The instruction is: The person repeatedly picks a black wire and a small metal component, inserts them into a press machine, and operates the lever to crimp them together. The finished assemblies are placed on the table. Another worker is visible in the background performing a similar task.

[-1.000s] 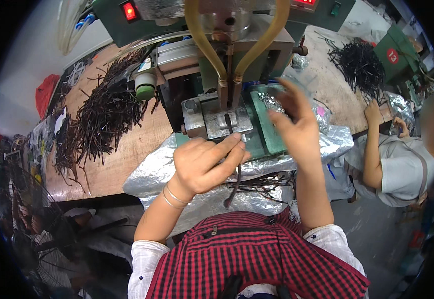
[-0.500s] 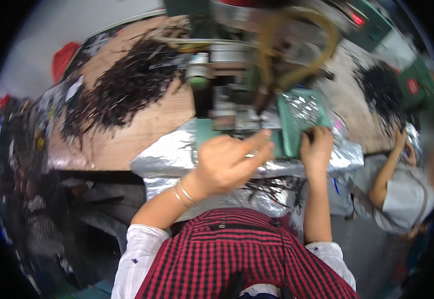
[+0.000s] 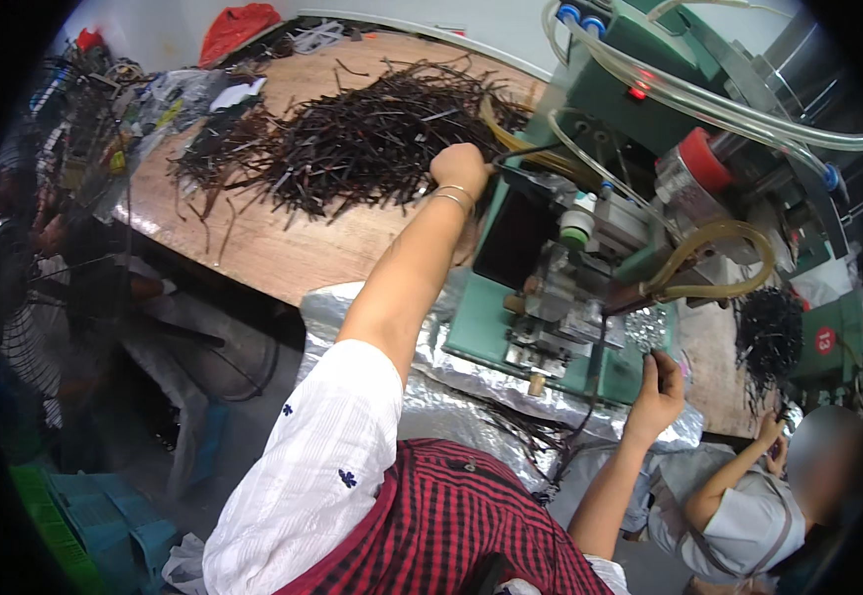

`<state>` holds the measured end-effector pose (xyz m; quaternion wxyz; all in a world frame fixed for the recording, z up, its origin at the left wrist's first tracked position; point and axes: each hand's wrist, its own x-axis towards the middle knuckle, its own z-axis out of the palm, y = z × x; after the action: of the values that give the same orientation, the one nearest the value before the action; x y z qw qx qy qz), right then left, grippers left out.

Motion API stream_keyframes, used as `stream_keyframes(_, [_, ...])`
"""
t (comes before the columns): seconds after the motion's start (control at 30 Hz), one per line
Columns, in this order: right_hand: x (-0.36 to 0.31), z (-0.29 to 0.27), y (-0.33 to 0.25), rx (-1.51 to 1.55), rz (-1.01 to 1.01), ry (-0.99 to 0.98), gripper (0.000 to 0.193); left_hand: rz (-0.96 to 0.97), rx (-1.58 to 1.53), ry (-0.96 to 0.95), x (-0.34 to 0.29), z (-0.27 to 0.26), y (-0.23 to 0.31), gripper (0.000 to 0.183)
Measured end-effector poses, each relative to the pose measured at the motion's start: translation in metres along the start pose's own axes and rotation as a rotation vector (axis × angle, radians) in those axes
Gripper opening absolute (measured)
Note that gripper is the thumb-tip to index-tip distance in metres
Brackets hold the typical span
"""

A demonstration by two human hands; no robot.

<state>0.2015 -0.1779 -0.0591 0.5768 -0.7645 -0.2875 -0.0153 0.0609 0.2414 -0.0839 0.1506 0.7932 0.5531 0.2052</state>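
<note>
My left hand reaches far out to the right edge of a pile of dark thin strips, beside a green bench machine. Its fingers are curled and mostly hidden, so what they hold cannot be made out. Close to the machine's front right, my right hand has thumb and fingers drawn together by a green tray of small shiny metal pieces. Anything between those fingertips is too small to tell. A dark strip hangs down from the machine's metal head.
Silver foil sheeting covers the table's front edge, with more dark strips on it. A yellowish hose loops over the machine. At the right, a co-worker sits near another dark strip pile. Green crates stand lower left.
My left hand has moved from in front of the machine up to the strip pile. My right hand has drawn back slightly from the tray. The view has turned leftward.
</note>
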Motion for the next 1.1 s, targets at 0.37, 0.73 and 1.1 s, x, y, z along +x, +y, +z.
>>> stream_keyframes(0.37, [-0.025, -0.023, -0.004, 0.169, 0.064, 0.039, 0.015, 0.158, -0.048, -0.125, -0.077, -0.063, -0.091, 0.034])
stream_keyframes(0.73, [-0.01, 0.077, -0.078, 0.372, -0.23, -0.054, 0.027, 0.294, 0.019, 0.191, -0.123, -0.07, -0.117, 0.022])
stream_keyframes(1.1, [-0.015, 0.082, -0.118, 0.725, -0.043, -0.089, 0.049, 0.152, 0.124, 0.102, -0.082, -0.049, -0.095, 0.022])
